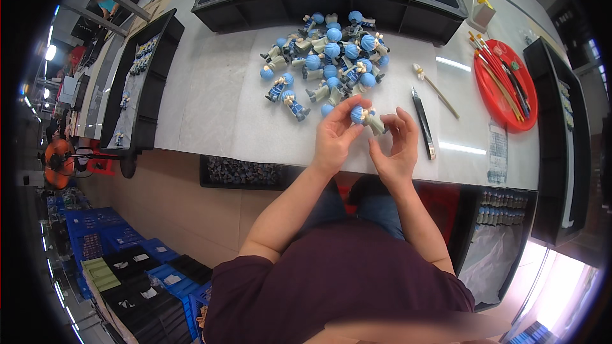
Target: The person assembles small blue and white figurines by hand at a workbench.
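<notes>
Between thumb and fingers, my left hand pinches a small figurine by its blue ribbed cap. Its pale grey body points toward my right hand, whose fingers are curved and apart close to the figurine's feet, holding nothing. Just beyond my hands a loose pile of similar figurines with blue caps lies on the white table. To the right of my right hand rest a slim black-handled tool and a thin stick with a pale lump at its far end.
A large black tray full of figurines stands behind the pile. On the right is a red oval dish with brushes, beside a tape dispenser. Black trays flank the table's sides. Another tray sits below the front edge.
</notes>
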Demonstrator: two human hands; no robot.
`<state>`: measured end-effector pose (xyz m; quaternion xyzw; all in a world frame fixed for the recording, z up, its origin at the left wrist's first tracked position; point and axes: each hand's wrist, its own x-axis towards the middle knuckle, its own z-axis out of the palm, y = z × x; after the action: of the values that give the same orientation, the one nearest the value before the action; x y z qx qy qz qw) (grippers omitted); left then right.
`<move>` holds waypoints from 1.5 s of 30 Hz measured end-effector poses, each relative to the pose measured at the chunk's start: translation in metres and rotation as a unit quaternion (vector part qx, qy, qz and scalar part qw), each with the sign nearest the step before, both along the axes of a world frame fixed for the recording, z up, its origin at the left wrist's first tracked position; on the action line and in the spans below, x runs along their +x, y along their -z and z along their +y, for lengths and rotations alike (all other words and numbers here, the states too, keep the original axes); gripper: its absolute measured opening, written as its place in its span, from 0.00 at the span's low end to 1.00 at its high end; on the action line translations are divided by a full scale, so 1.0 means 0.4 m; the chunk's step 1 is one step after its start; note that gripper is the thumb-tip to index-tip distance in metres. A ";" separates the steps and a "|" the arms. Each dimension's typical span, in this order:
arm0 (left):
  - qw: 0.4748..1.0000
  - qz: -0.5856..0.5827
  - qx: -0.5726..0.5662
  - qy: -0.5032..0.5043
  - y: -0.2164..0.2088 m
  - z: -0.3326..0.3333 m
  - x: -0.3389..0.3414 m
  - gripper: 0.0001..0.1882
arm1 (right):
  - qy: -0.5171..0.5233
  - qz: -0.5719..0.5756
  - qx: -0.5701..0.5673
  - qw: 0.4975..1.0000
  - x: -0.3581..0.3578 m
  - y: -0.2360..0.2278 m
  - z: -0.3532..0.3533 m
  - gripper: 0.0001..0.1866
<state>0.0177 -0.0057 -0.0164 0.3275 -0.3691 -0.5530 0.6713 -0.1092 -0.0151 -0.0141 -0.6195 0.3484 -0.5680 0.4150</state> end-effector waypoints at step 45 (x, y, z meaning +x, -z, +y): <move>0.933 -0.306 -0.109 0.158 -0.059 0.045 -0.173 0.18 | 0.230 -0.080 0.038 0.969 -0.392 0.008 0.190 0.19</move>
<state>-0.0516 0.0124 0.0072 0.3433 -0.6616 -0.4810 0.4616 -0.2661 0.0609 -0.0172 -0.4592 0.4685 -0.6824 0.3225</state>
